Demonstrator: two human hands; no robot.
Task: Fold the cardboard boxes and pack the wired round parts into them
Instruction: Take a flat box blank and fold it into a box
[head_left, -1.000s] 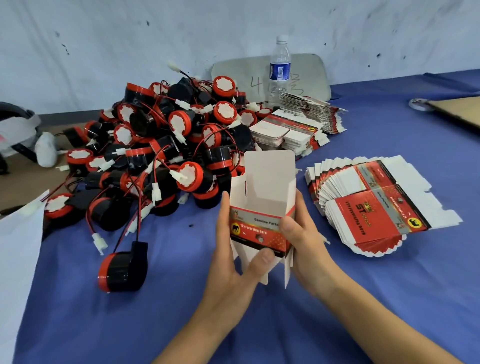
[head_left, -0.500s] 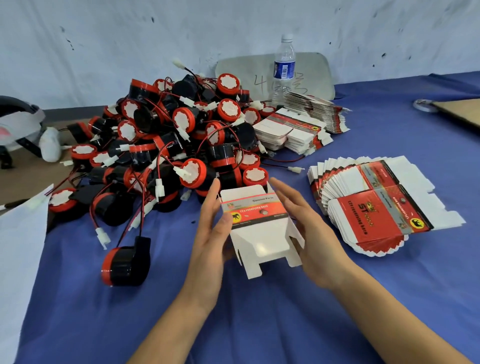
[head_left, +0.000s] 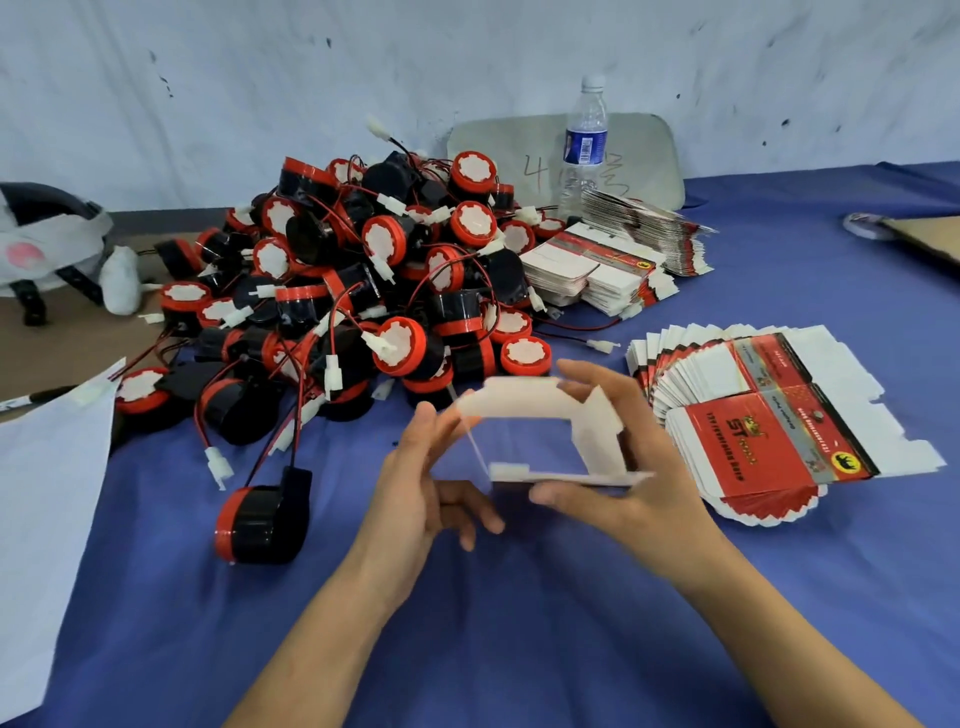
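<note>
Item under work: one cardboard box (head_left: 540, 408), partly erected, held off the blue tablecloth (head_left: 519, 649) in front of the person. Motion blur softens it. White inner faces and loose flaps show, and its open side faces the camera. What lies inside cannot be read through the blur.

Right hand (head_left: 631, 483): grasping the cardboard box, with the thumb along the lower edge and the fingers wrapped round the far upper side.

Left hand (head_left: 415, 483): the upper fingers reach the box's left flap, and the lower fingers curl in toward the palm. Whether it pinches the flap or only touches it cannot be told.

Stock to be packed: a heap of wired round parts (head_left: 363, 291), black bodies with red rims and white faces, lies loose on the cloth beyond the hands, with red and black leads and white plugs tangled through it. One single round part (head_left: 260, 519) lies apart from the heap, just left of the left hand.

Packaging stock: a fanned stack of flat box blanks (head_left: 753, 415), red printed face up, lies just right of the right hand. Further flat stacks (head_left: 597, 270) lie behind it, beside the heap.

Other items: a capped water bottle (head_left: 587, 140) with a blue label stands upright by the wall, its fill level unreadable. A white paper sheet (head_left: 41, 493) lies at the left edge.
</note>
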